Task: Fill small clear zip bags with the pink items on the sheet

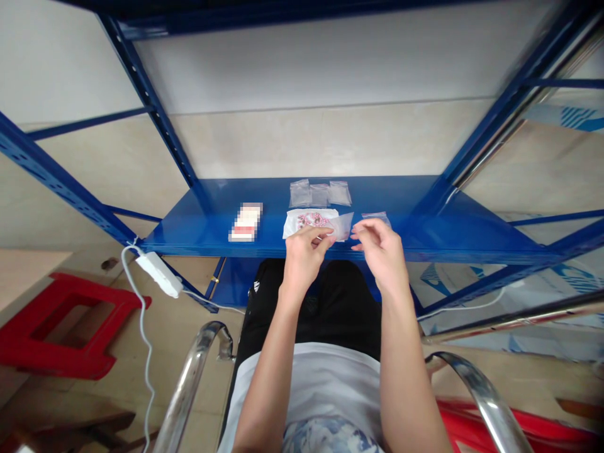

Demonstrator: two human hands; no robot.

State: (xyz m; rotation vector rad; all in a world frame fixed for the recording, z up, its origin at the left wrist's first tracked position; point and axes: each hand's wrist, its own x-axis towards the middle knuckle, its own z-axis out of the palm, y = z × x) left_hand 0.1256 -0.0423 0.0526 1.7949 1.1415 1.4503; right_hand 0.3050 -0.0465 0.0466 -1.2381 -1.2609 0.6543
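A person's left hand (304,258) pinches a clear zip bag (340,226) at the front edge of a blue steel shelf (212,217), just over a white packet with pink markings (309,220). The right hand (381,251) hovers beside it, fingertips (359,229) curled narrowly, holding nothing visible. Three clear bags (319,195) lie along the back edge, a fourth (376,218) near the right hand, a blurred box (245,221) to the left.

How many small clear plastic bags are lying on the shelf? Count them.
4: three bags in a back row, one bag beyond the right hand. More may be hidden.
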